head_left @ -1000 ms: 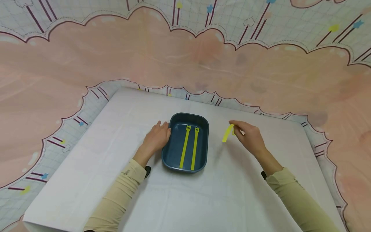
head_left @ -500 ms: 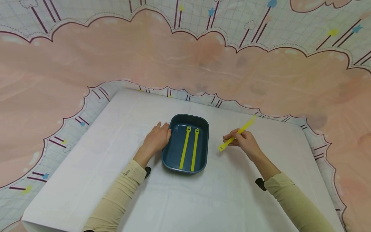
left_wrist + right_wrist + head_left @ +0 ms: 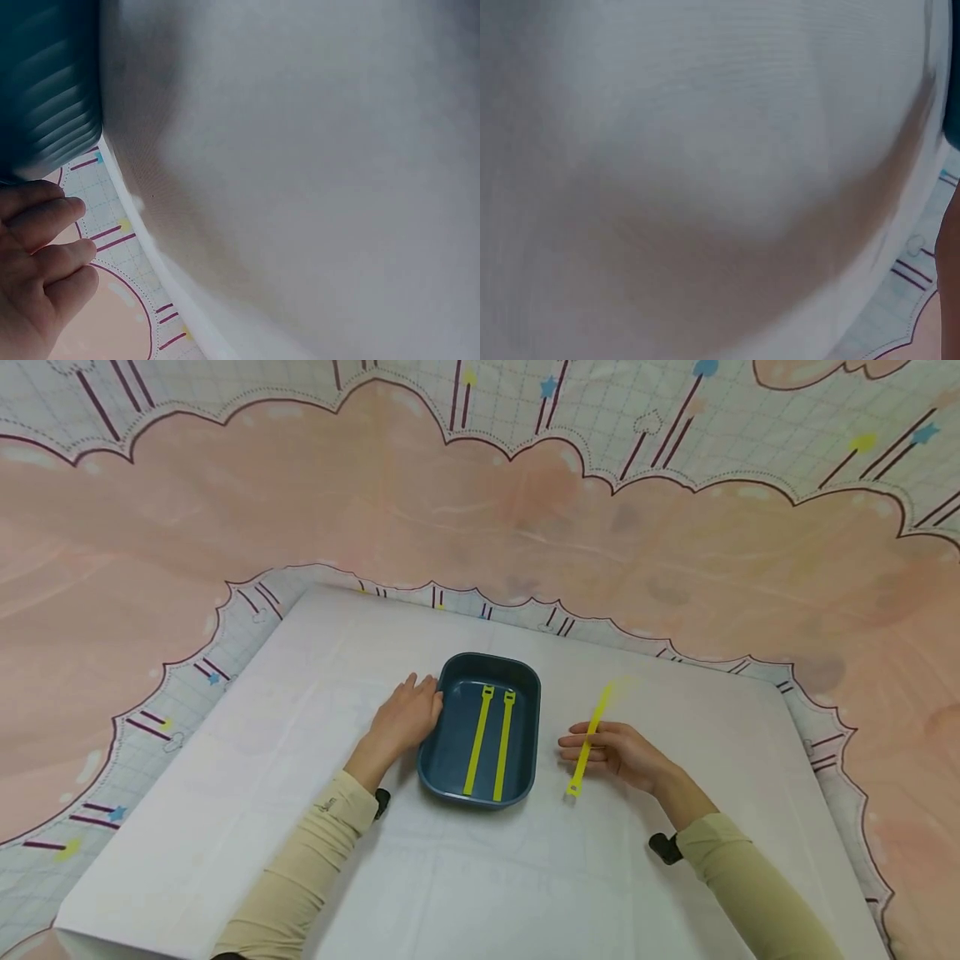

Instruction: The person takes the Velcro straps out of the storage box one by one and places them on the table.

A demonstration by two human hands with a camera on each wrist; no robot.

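Observation:
In the head view my right hand (image 3: 618, 756) pinches a yellow cable tie (image 3: 588, 739) between thumb and fingers, right of a dark blue tray (image 3: 537, 735). The tie slants with its slotted head low and its blurred tail up. My left hand (image 3: 405, 714) rests against the tray's left rim, fingers relaxed. Inside the tray, two more yellow cable ties, a left one (image 3: 478, 739) and a right one (image 3: 504, 747), lie side by side, heads away from me. The left wrist view shows left-hand fingers (image 3: 67, 217) beside the tray's ribbed outside (image 3: 60, 97). The right wrist view hides the tie.
A white cloth (image 3: 480, 877) covers the table under the tray. Beyond the table's edges hangs a patterned pink and white backdrop (image 3: 480, 518). In the right wrist view, a sliver of the tray (image 3: 953, 90) shows at the right edge.
My right hand has come nearer to me and turned, swinging the tie from hanging down-left to head-down with its tail upward. The left hand and the tray have stayed put.

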